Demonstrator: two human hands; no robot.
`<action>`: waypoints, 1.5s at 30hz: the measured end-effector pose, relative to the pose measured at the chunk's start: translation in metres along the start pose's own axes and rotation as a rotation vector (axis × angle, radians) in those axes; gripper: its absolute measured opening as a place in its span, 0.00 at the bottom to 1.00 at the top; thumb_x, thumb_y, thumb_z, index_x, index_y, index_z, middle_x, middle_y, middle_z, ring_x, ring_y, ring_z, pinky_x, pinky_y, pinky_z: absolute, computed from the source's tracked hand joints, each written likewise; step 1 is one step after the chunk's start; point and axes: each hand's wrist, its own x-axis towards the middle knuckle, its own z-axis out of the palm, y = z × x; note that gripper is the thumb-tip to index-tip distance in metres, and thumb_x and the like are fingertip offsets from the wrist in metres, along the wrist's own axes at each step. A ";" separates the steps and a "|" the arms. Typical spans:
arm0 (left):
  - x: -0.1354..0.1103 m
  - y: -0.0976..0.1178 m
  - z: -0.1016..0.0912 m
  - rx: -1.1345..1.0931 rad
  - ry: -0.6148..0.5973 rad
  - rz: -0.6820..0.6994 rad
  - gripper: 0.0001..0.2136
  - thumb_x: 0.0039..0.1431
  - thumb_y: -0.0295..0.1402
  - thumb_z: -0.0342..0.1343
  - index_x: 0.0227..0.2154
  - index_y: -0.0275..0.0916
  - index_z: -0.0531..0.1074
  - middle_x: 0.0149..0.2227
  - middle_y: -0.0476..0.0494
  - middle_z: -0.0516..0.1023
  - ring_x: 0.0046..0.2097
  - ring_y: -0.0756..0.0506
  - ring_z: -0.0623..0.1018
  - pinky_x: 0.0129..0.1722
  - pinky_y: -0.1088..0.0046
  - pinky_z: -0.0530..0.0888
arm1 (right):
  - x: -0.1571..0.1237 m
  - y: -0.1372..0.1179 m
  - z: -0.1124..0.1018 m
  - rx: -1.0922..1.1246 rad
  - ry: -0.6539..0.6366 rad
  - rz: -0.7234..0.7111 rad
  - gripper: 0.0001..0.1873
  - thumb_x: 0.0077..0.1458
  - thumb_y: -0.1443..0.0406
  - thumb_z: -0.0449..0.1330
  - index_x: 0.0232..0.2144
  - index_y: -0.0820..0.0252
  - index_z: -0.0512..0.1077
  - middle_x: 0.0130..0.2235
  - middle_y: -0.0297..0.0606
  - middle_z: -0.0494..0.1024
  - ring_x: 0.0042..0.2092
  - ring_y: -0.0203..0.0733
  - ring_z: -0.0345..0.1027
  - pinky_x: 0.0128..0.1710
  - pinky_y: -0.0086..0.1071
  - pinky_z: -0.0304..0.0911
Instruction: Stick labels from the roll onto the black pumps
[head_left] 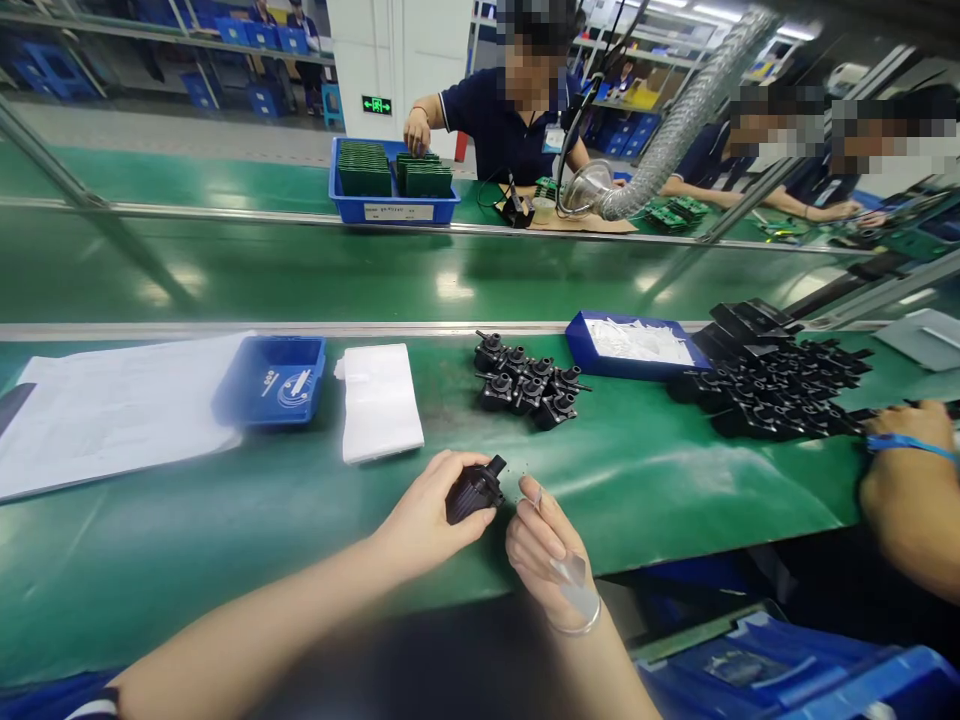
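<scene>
My left hand [427,515] is closed round a small black ribbed plastic part [475,489] just above the green bench top [225,530], near its front edge. My right hand [544,545] sits close beside it on the right, its thumb and forefinger pinched on something tiny that I cannot make out. Behind the hands lies a cluster of several like black parts [529,383]. A white folded sheet [379,400] lies to the left of that cluster.
A small blue tray [274,380] and white papers [112,410] lie at the left. A blue box of white pieces [634,345] and a large pile of black parts [772,385] are at the right, where another person's hand [911,480] rests. People work across the conveyor.
</scene>
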 end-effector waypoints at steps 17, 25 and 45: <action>-0.008 -0.008 0.002 0.530 0.089 0.234 0.32 0.58 0.25 0.52 0.64 0.42 0.47 0.45 0.37 0.67 0.45 0.39 0.72 0.44 0.59 0.73 | -0.012 -0.005 -0.009 0.049 0.020 -0.039 0.02 0.59 0.67 0.60 0.36 0.58 0.71 0.14 0.18 0.50 0.13 0.26 0.30 0.09 0.16 0.39; -0.007 0.000 0.001 0.251 0.102 0.082 0.28 0.58 0.29 0.55 0.60 0.44 0.57 0.45 0.40 0.66 0.45 0.41 0.71 0.48 0.59 0.71 | -0.014 -0.006 -0.012 0.016 0.038 -0.046 0.02 0.59 0.66 0.61 0.36 0.58 0.71 0.13 0.17 0.50 0.13 0.26 0.29 0.08 0.16 0.38; -0.006 0.002 0.012 -0.702 -0.092 -0.264 0.21 0.56 0.40 0.61 0.46 0.41 0.57 0.37 0.49 0.69 0.37 0.49 0.74 0.40 0.69 0.71 | -0.016 -0.006 0.024 -0.293 0.075 0.160 0.14 0.57 0.61 0.63 0.26 0.58 0.62 0.11 0.18 0.54 0.12 0.24 0.36 0.11 0.18 0.41</action>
